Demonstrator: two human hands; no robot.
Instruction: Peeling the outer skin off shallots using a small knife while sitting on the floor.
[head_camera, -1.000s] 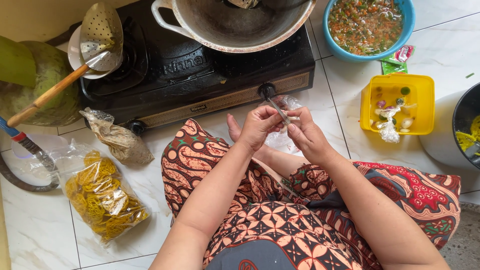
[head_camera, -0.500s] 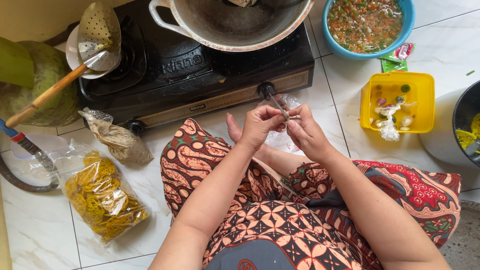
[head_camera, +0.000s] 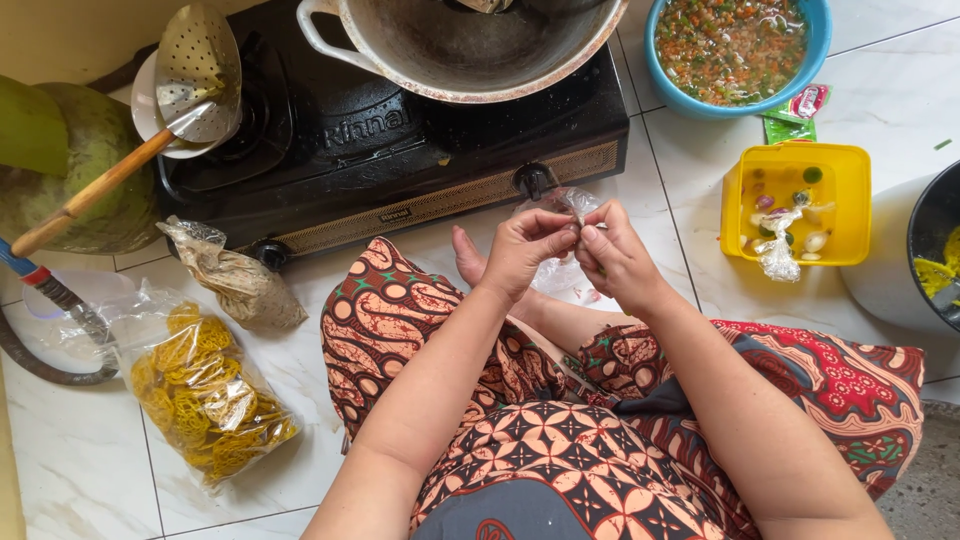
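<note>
Seated on a white tiled floor (head_camera: 90, 470), a person's left hand (head_camera: 525, 250) and right hand (head_camera: 617, 258) pinch a small clear plastic bag (head_camera: 572, 205) between clenched fingers, just before a black gas stove (head_camera: 400, 150).

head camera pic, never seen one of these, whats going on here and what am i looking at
This picture comes from a camera worn on a person's head, looking down at their own lap and hands. The person sits on a white tiled floor in patterned clothes. Both hands meet in front of them: the left hand and right hand pinch a small clear plastic bag between their fingers. Ahead stands a black gas stove with a worn wok on it and a slotted ladle resting on the other burner. On the floor lie a bag of yellow lattice crackers, a blue bowl of chopped vegetables, and a yellow tub of small bits.
</note>
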